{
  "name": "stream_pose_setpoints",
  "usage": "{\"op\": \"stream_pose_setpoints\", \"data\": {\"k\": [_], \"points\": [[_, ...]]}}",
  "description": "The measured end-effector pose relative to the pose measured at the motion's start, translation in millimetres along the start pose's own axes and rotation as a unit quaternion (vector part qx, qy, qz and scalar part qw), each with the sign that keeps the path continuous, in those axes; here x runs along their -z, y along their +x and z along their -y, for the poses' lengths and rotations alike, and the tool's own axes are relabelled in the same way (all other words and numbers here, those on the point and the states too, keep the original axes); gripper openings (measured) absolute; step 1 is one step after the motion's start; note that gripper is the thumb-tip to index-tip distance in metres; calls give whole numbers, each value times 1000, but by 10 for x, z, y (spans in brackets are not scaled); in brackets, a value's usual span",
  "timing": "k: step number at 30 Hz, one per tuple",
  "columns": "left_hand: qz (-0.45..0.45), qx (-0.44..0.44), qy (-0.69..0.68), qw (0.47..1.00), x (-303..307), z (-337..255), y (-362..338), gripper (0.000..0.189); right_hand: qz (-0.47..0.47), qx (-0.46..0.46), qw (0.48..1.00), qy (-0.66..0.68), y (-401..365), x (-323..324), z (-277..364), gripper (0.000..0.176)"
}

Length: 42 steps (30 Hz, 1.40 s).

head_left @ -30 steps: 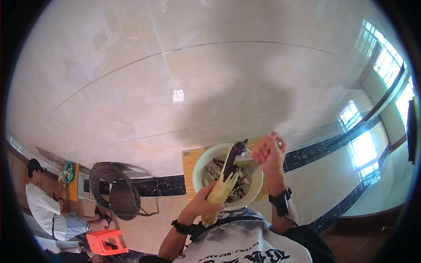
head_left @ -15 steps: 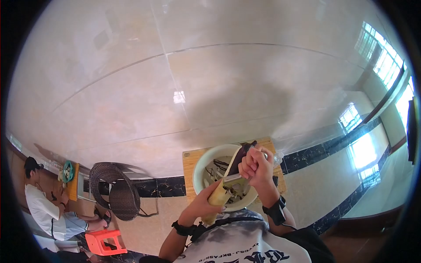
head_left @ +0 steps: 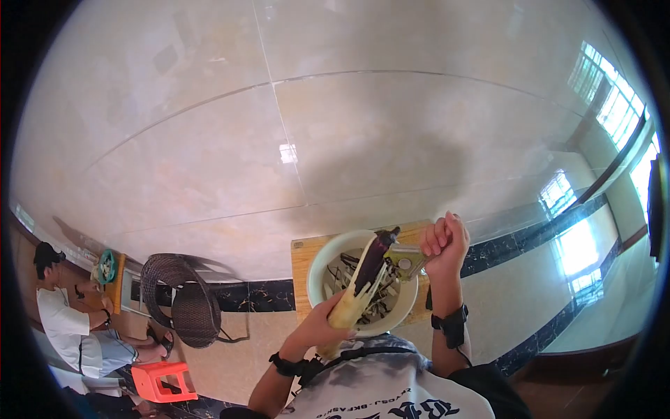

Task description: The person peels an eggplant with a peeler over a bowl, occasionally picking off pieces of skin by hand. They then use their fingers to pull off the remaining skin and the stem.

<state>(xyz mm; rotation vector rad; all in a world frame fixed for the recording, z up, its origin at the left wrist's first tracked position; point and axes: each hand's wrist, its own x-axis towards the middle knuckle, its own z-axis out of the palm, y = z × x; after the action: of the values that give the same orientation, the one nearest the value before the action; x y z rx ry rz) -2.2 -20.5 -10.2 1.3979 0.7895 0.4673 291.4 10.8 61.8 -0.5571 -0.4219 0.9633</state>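
My left hand (head_left: 322, 327) grips the pale, peeled lower end of a long eggplant (head_left: 370, 271), which slants up over a white bowl (head_left: 315, 279). Dark purple skin remains near its stem end. My right hand (head_left: 447, 244), fingers curled, holds a metal-looking peeler (head_left: 408, 260) beside the upper part of the eggplant. Dark and pale peel strips (head_left: 377, 307) lie in the bowl, which rests on a wooden table (head_left: 301, 258).
A wicker chair (head_left: 197, 318) stands to the left. Farther left a seated person (head_left: 70, 321) is beside a small table (head_left: 120, 276) with a green basket (head_left: 107, 267). Below is an orange stool (head_left: 162, 383). A tiled wall rises behind the wooden table.
My right hand has moved right and slightly up with the peeler, away from the eggplant's middle. The seated person's arm and head have shifted slightly.
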Motion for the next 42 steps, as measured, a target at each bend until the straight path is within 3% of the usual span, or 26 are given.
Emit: {"op": "stream_pose_setpoints", "data": {"k": [2,5,6,11,12,16,19,22,25,28,31,37,40,42], "points": [[-25,7,-3,1000,4,46,22,95,-10,35,997,-72,-49,-20,-41,37],[-57,35,-12,998,29,18,79,91,35,-10,936,-349,15,349,-251,17],[-41,35,-73,996,62,103,146,85,59,-47,933,-351,-53,297,-273,18],[-29,-36,-104,993,14,-133,377,74,176,-244,907,-296,-306,-31,-579,40],[-19,-45,-101,994,12,-175,422,74,163,-294,918,-211,-302,-36,-613,36],[8,-43,-70,997,73,-225,496,67,156,-267,914,-262,-182,48,-663,38],[18,-26,-269,963,137,40,595,53,151,-240,922,-266,-138,113,-577,37],[-44,-91,-111,989,273,259,667,36,157,-213,932,-245,-119,176,-475,37],[-113,-8,-132,985,343,689,866,32,152,-193,933,-264,-94,205,-398,38],[-211,-18,-18,977,223,776,953,32,117,-187,943,-248,-146,184,-354,30],[-243,-15,127,962,169,756,1036,27,111,-187,945,-245,-186,248,-362,29],[-175,21,154,972,198,671,1079,25,103,-190,943,-254,-185,350,-363,31],[-203,-26,-17,979,156,686,1097,31,109,-181,942,-260,-185,330,-328,31],[-218,-39,0,975,181,674,1080,35,111,-186,941,-260,-182,367,-332,30]]}}
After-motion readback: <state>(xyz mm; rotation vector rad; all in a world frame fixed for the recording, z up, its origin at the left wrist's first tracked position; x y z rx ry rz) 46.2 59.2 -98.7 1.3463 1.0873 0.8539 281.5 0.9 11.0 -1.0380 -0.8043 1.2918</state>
